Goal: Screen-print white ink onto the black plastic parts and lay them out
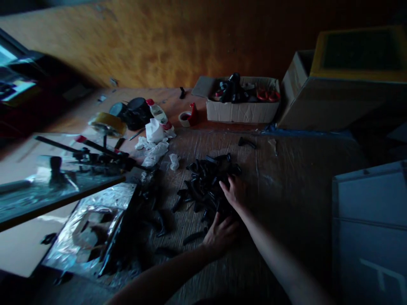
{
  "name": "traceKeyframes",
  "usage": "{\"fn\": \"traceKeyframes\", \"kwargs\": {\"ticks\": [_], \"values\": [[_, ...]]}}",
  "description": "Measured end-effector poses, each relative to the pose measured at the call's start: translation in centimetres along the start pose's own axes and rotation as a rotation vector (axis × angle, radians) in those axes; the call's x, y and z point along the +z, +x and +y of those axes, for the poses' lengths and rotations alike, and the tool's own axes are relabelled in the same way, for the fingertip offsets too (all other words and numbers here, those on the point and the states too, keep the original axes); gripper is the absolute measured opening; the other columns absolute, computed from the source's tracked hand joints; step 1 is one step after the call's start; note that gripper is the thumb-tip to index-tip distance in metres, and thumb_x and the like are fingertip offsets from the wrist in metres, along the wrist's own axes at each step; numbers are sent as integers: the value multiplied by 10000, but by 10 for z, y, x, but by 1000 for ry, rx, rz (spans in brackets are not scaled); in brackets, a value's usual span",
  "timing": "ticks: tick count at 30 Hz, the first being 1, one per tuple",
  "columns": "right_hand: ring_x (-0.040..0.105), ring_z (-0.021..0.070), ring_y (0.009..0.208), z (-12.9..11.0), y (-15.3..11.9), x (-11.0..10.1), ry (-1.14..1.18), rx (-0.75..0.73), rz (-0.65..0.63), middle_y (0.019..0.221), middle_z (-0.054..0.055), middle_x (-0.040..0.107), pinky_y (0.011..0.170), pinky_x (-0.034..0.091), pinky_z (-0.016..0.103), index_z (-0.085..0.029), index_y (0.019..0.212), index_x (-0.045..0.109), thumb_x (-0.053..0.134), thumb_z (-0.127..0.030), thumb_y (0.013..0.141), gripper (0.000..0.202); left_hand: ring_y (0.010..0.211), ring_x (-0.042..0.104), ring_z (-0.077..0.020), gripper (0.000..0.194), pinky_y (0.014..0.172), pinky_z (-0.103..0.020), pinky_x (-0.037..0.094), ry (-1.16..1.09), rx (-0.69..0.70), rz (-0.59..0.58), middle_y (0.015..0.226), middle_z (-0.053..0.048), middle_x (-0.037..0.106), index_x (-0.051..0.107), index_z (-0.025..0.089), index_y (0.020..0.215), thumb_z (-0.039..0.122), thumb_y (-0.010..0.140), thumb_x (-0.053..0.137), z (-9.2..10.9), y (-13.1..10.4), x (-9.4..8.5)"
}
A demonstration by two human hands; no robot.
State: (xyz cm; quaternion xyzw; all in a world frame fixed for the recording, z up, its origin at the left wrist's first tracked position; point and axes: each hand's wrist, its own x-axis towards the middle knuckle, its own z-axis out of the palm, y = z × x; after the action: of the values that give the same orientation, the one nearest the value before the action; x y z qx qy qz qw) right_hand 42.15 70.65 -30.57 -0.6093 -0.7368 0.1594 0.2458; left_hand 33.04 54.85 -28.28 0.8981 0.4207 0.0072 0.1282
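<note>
This is a small, dim workshop or packing room. A plastic-covered table carries a heap of black plastic parts, a red tape dispenser, a roll of tape, crumpled tissues and a metal jig. An open carton of parts and a bigger cardboard box stand against the orange wall.

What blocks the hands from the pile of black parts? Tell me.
Nothing visible does. The left hand and the right hand both rest directly on the pile of black parts; the dim light hides their grip.
</note>
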Motion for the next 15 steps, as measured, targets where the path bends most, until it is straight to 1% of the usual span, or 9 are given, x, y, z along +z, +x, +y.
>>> {"fn": "traceKeyframes", "kwargs": {"ticks": [2, 4, 6, 8, 10, 12, 13, 14, 15], "values": [[515, 287, 1186, -23, 6, 6, 62, -41, -99, 1303, 164, 564, 979, 379, 427, -198, 1329, 543, 476, -568, 914, 560, 1386, 308, -270, 333, 1162, -642, -12, -10, -72, 20, 1460, 19, 471, 595, 339, 1246, 371, 938, 473, -22, -7, -10], [527, 274, 1188, -41, 11, 9, 154, -98, -209, 1300, 154, 570, 982, 403, 408, -200, 1368, 505, 501, -543, 909, 573, 1344, 375, -260, 282, 1165, -631, -39, -15, -178, 44, 1399, 1, 533, 647, 318, 1157, 384, 922, 505, -38, -16, -21], [546, 259, 1185, -51, 15, 6, 274, -166, -305, 1291, 134, 585, 992, 423, 396, -209, 1377, 498, 528, -503, 903, 559, 1279, 454, -245, 225, 1169, -620, -53, -16, -294, 61, 1341, -30, 578, 686, 289, 1059, 370, 895, 556, -47, -25, -30], [547, 248, 1204, -51, 16, -3, 400, -219, -338, 1306, 118, 588, 1018, 426, 402, -214, 1361, 517, 534, -465, 900, 524, 1253, 485, -245, 188, 1162, -631, -50, -19, -353, 83, 1334, -47, 584, 700, 282, 1011, 353, 870, 597, -49, -34, -38], [543, 244, 1222, -37, 11, -16, 490, -230, -310, 1319, 114, 588, 1047, 415, 420, -205, 1332, 545, 525, -455, 899, 499, 1269, 478, -255, 216, 1161, -642, 12, -40, -337, 110, 1382, -42, 550, 692, 301, 1044, 375, 855, 617, -49, -42, -46], [554, 248, 1214, -12, 0, -32, 541, -171, -252, 1297, 116, 606, 1063, 408, 443, -197, 1289, 578, 508, -488, 895, 495, 1242, 507, -244, 266, 1162, -587, 169, -74, -307, 156, 1405, -33, 534, 673, 318, 1105, 413, 873, 584, -56, -46, -57], [563, 253, 1204, 3, -9, -39, 558, -115, -220, 1280, 116, 618, 1063, 409, 457, -199, 1263, 595, 503, -518, 887, 501, 1209, 534, -230, 289, 1141, -525, 264, -89, -321, 195, 1392, -35, 547, 663, 312, 1135, 423, 894, 546, -65, -47, -64], [570, 260, 1196, 18, -19, -47, 577, -46, -185, 1264, 118, 629, 1062, 411, 472, -201, 1235, 611, 499, -551, 876, 513, 1173, 557, -213, 312, 1103, -454, 343, -98, -372, 249, 1362, -42, 572, 654, 294, 1159, 418, 919, 499, -79, -47, -71], [577, 268, 1187, 33, -32, -54, 594, 30, -150, 1251, 123, 636, 1055, 417, 485, -200, 1208, 624, 499, -586, 860, 534, 1144, 573, -198, 336, 1057, -388, 397, -98, -464, 312, 1325, -54, 597, 646, 267, 1180, 403, 941, 452, -97, -46, -79]]}}
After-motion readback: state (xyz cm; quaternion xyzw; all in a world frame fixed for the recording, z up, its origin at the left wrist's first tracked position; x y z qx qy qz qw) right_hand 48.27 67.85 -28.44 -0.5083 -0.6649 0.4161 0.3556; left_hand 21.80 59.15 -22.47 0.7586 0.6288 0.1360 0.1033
